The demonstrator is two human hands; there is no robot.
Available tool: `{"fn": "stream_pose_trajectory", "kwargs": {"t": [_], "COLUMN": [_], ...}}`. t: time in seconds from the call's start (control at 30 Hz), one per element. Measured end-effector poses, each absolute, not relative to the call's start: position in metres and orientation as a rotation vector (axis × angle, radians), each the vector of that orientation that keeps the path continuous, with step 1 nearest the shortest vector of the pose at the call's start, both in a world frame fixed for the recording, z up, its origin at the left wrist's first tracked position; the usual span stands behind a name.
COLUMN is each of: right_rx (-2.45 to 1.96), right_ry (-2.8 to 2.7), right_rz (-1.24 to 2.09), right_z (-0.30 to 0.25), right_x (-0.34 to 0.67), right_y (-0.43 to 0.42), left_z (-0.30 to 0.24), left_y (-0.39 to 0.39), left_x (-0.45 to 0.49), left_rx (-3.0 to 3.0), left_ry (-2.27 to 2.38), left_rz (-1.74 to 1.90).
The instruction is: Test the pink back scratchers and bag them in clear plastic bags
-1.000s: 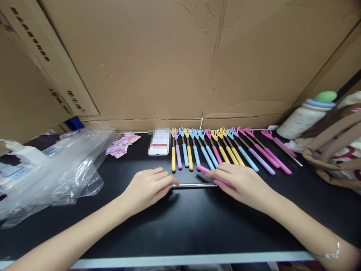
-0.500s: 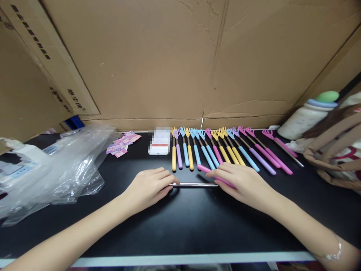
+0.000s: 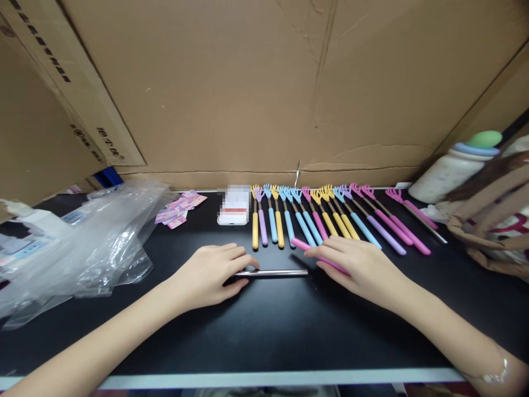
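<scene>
My left hand point(image 3: 210, 274) rests on the black table point(image 3: 264, 325), fingers curled around the left end of a thin metal rod point(image 3: 275, 272) lying flat. My right hand point(image 3: 359, 266) lies palm down to the right, fingers over a pink-handled back scratcher point(image 3: 303, 246) that slants under them. The rod's right end stops just short of my right fingers. Behind both hands lies a row of several back scratchers point(image 3: 322, 218) with yellow, blue, purple and pink handles, claws pointing away.
A white box point(image 3: 233, 208) sits left of the row, with small pink cards point(image 3: 179, 209) beyond it. Crumpled clear plastic bags point(image 3: 82, 245) fill the left side. A white bottle point(image 3: 450, 168) and a bag point(image 3: 491, 220) stand at right. Cardboard walls point(image 3: 248, 82) close off the back.
The metal rod has slid left under my left hand, and its right end has come away from my right hand. My right hand stayed on the pink scratcher.
</scene>
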State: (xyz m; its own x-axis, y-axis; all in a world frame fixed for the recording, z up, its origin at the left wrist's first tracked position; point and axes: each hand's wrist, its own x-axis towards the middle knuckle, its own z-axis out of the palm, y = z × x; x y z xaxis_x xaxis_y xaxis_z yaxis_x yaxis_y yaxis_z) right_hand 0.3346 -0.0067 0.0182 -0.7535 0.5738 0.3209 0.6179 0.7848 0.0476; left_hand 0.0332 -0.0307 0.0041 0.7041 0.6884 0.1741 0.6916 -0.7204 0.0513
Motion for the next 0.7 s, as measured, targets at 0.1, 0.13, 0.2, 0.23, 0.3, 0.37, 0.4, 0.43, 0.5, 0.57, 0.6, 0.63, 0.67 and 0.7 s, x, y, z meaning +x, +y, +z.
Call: {"fn": "stream_pose_trajectory", "kwargs": {"t": [0.1, 0.13, 0.2, 0.23, 0.3, 0.37, 0.4, 0.43, 0.5, 0.57, 0.6, 0.63, 0.67, 0.7], "right_rx": [-0.911, -0.910, -0.908, -0.907, -0.906, -0.908, -0.914, -0.923, -0.951, -0.987, -1.003, -1.019, -1.033, -1.043], "right_ry": [-2.680, -2.678, -2.677, -2.674, -2.665, -2.653, -2.642, -2.627, -2.587, -2.539, -2.511, -2.478, -2.442, -2.403], "right_rz": [-0.216, -0.217, -0.216, -0.215, -0.217, -0.209, -0.195, -0.172, -0.096, 0.024, 0.089, 0.147, 0.195, 0.230], "right_z": [0.0189, 0.0192, 0.0198, 0.0198, 0.0192, 0.0177, 0.0169, 0.0162, 0.0154, 0.0161, 0.0169, 0.0178, 0.0188, 0.0196], "right_x": [0.3339, 0.3336, 0.3333, 0.3333, 0.3339, 0.3353, 0.3361, 0.3370, 0.3385, 0.3393, 0.3394, 0.3394, 0.3394, 0.3395], "right_y": [-0.0071, -0.0072, -0.0071, -0.0069, -0.0063, -0.0055, -0.0051, -0.0049, -0.0046, -0.0048, -0.0049, -0.0050, -0.0050, -0.0048], "left_z": [0.0010, -0.0004, -0.0027, -0.0035, -0.0042, -0.0042, -0.0042, -0.0043, -0.0048, -0.0053, -0.0054, -0.0052, -0.0047, -0.0040], "left_y": [-0.0298, -0.0293, -0.0286, -0.0283, -0.0281, -0.0278, -0.0277, -0.0275, -0.0268, -0.0262, -0.0260, -0.0261, -0.0263, -0.0267], "left_x": [0.0345, 0.0351, 0.0364, 0.0369, 0.0377, 0.0379, 0.0378, 0.0375, 0.0369, 0.0362, 0.0359, 0.0356, 0.0354, 0.0352], "left_rx": [-2.894, -2.896, -2.887, -2.875, -2.849, -2.842, -2.844, -2.845, -2.837, -2.815, -2.800, -2.782, -2.761, -2.738], "left_ry": [-1.197, -1.202, -1.207, -1.208, -1.209, -1.212, -1.218, -1.226, -1.247, -1.261, -1.265, -1.267, -1.273, -1.278], "left_rz": [-0.287, -0.291, -0.300, -0.307, -0.323, -0.330, -0.332, -0.329, -0.321, -0.336, -0.356, -0.382, -0.411, -0.436]}}
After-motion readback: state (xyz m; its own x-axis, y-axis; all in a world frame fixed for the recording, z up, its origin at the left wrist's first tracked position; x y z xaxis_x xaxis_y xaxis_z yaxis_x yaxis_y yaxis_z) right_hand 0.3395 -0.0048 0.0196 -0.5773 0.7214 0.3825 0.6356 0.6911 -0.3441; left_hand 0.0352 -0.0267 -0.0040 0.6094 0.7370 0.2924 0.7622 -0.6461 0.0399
